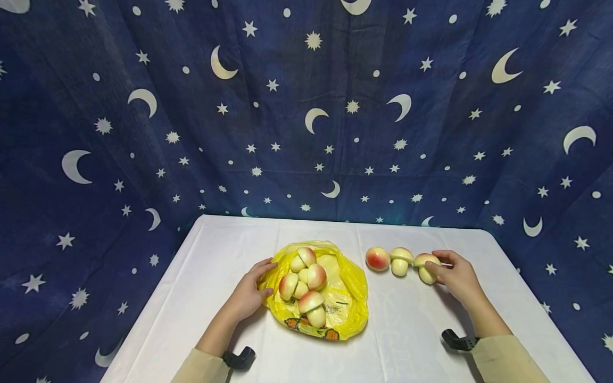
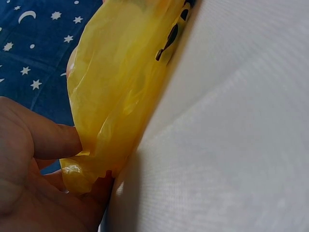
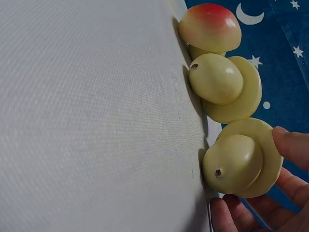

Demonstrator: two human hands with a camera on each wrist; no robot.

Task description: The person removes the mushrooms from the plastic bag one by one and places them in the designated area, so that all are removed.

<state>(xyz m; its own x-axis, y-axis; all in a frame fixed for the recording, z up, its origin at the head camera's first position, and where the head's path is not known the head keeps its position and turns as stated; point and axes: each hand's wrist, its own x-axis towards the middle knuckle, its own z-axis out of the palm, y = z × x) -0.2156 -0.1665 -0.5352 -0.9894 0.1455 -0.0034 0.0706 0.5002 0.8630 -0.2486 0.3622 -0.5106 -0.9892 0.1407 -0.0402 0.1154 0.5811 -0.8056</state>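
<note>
Now the right hand [image 1: 457, 276] holds the last toy mushroom [image 1: 425, 266] of a row of three on the white table [image 1: 412, 330], its thumb on the cap and its fingers curled under the rim; the right wrist view shows this grip closely, and also the pale stem end that the head view hides. The middle mushroom [image 1: 400, 259] and the red-capped mushroom [image 1: 377, 258] lie just beside it, to the left. Further left, the left hand [image 1: 250, 292] pinches the edge of the yellow plastic bag [image 1: 347, 314], as the left wrist view shows clearly. Four more mushrooms [image 1: 304, 279] rest on the bag, near this hand.
</note>
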